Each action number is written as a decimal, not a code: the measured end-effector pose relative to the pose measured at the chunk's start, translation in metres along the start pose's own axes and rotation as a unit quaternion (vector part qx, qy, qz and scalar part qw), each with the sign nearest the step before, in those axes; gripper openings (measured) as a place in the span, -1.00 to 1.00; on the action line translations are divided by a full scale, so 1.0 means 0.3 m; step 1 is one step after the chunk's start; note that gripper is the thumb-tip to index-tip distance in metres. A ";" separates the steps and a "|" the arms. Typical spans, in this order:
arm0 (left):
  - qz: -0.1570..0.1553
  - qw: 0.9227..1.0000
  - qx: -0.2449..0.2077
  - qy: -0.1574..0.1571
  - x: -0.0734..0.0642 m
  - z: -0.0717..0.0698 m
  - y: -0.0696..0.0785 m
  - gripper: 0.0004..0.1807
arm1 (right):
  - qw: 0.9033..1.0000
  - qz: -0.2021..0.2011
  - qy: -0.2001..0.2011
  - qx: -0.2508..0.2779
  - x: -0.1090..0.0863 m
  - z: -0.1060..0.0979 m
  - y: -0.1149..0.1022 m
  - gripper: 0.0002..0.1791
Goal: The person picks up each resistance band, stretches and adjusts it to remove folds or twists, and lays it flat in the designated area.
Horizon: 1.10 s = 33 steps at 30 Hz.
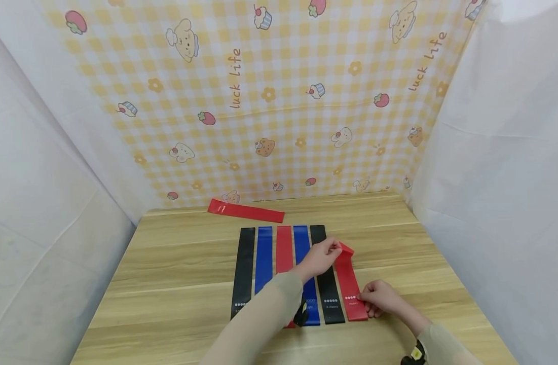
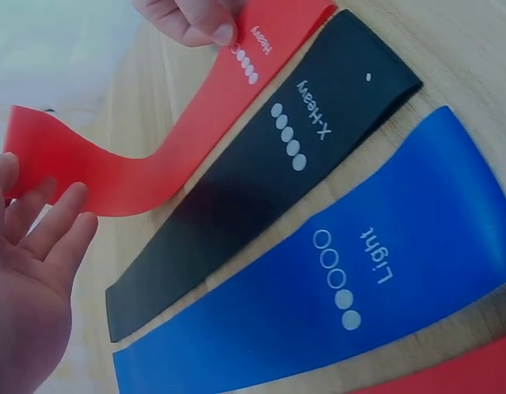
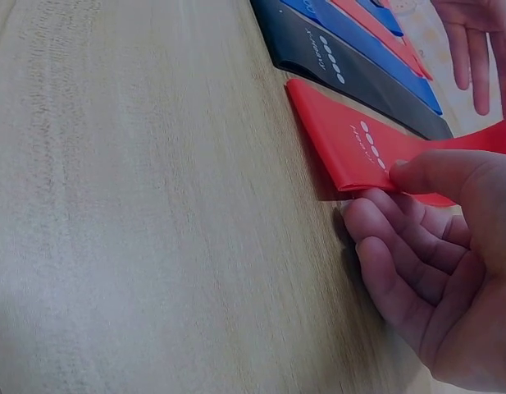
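Note:
My left hand [image 1: 320,257] pinches the far end of a red resistance band [image 1: 346,278], marked "Heavy" in the left wrist view. That end is lifted and bends up off the table. At the band's near end, my right hand [image 1: 382,298] pinches its right edge between thumb and fingers, beside the printed dots. Just left of it lies a flat black resistance band [image 2: 236,189] printed "X-Heavy". A blue band [image 2: 408,254] marked "Light" comes after the black one.
Farther left in the row lie a red band [image 1: 285,248], another blue band [image 1: 264,253] and another black band [image 1: 245,253], partly covered by my left sleeve [image 1: 256,319]. One more red band [image 1: 249,212] lies crosswise near the checked back cloth. White cloth [image 1: 497,152] walls the sides.

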<state>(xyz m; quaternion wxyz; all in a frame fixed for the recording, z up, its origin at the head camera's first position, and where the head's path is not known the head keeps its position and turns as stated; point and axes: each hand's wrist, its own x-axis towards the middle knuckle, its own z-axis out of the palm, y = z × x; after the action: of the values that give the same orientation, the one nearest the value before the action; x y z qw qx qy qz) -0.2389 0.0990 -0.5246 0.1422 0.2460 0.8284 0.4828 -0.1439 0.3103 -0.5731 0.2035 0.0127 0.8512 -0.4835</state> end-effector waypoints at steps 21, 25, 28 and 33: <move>-0.061 0.998 0.018 0.021 -0.029 0.054 -0.088 -0.97 | 1.000 -0.008 -0.011 0.006 0.012 -0.005 0.007 -0.76; -0.071 0.997 0.011 0.021 -0.033 0.058 -0.089 -0.89 | 1.000 -0.012 -0.008 0.002 0.013 -0.006 0.011 -0.76; -0.075 0.997 0.003 0.013 -0.030 0.059 -0.088 -0.79 | 1.000 -0.010 -0.007 0.003 0.014 -0.006 0.012 -0.76; -0.084 0.996 -0.023 -0.016 -0.024 0.059 -0.086 -0.58 | 1.000 -0.007 -0.010 0.005 0.016 -0.007 0.014 -0.76</move>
<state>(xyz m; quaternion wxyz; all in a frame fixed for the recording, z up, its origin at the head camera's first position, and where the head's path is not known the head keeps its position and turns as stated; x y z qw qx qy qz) -0.2315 0.0974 -0.5557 0.2016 0.1798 0.8322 0.4843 -0.1481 0.3134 -0.5772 0.2082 0.0030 0.8469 -0.4893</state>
